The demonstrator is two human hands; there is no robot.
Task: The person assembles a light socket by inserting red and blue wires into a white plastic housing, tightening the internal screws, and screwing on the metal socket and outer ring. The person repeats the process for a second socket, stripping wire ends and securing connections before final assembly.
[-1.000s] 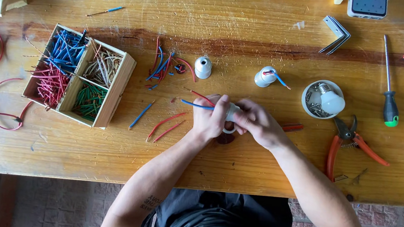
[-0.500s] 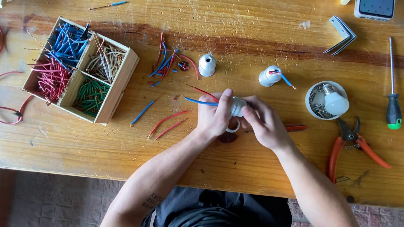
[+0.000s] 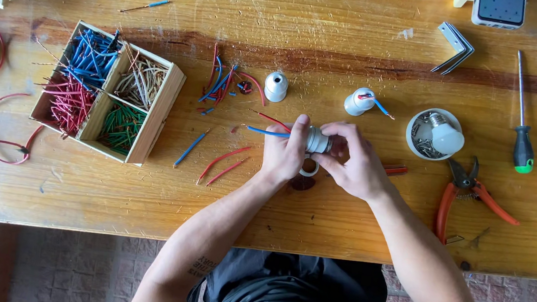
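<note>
While my left hand (image 3: 284, 151) and right hand (image 3: 357, 164) both closed tight around the white lamp socket (image 3: 317, 140) over the middle of the table (image 3: 276, 216), I saw bare wood toward the near edge, with the orange pliers (image 3: 466, 191) well apart.

Divided wire box (image 3: 156, 105) lies left on the counter (image 3: 293, 17); pliers (image 3: 466, 188) and screwdriver (image 3: 522, 137) right, two lamp sockets (image 3: 276, 87) between.

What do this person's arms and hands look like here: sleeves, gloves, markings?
Both arms are bare to past the elbows, no sleeves visible. The left hand and right hand wear no gloves, and no rings or watch show. A small dark tattoo marks the left forearm near the elbow.
</note>
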